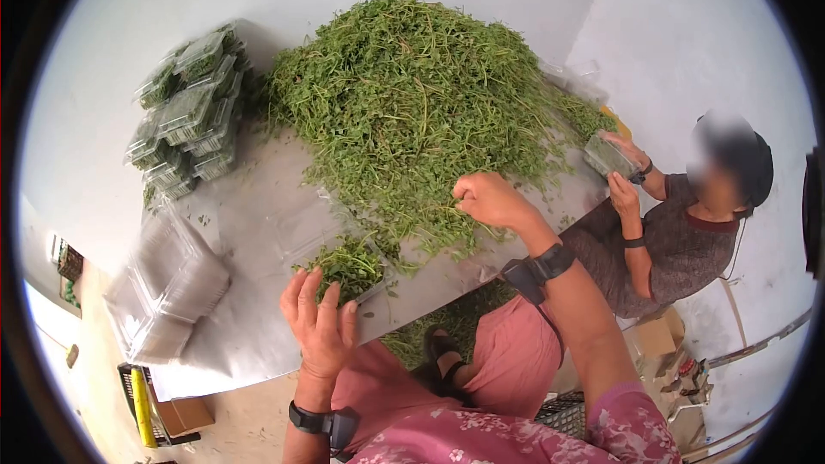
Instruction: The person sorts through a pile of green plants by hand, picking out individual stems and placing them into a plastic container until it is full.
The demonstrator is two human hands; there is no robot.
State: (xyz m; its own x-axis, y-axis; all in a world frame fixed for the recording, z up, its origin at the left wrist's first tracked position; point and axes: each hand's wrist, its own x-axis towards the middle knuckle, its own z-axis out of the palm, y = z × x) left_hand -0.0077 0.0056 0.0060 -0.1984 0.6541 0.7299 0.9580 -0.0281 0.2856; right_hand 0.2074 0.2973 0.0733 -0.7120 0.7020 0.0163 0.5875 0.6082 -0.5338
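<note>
A big heap of leafy green sprigs (421, 94) covers the middle of the table. My right hand (494, 202) is at the heap's near right edge, with its fingers curled and pinched on some leafy greens; the fingertips are partly hidden. At the table's near edge, an open clear plastic clamshell box (371, 294) holds a clump of greens (351, 265). Beside that clump is my left hand (320, 318), its fingers spread and touching or very near the box's left side.
Filled clamshell boxes (193, 112) are piled at the back left. Nested clear boxes (163, 283) stand on the table's left corner. On the right, a co-worker (662, 249) holds a filled box (611, 155). A cardboard box (660, 332) sits below on the right.
</note>
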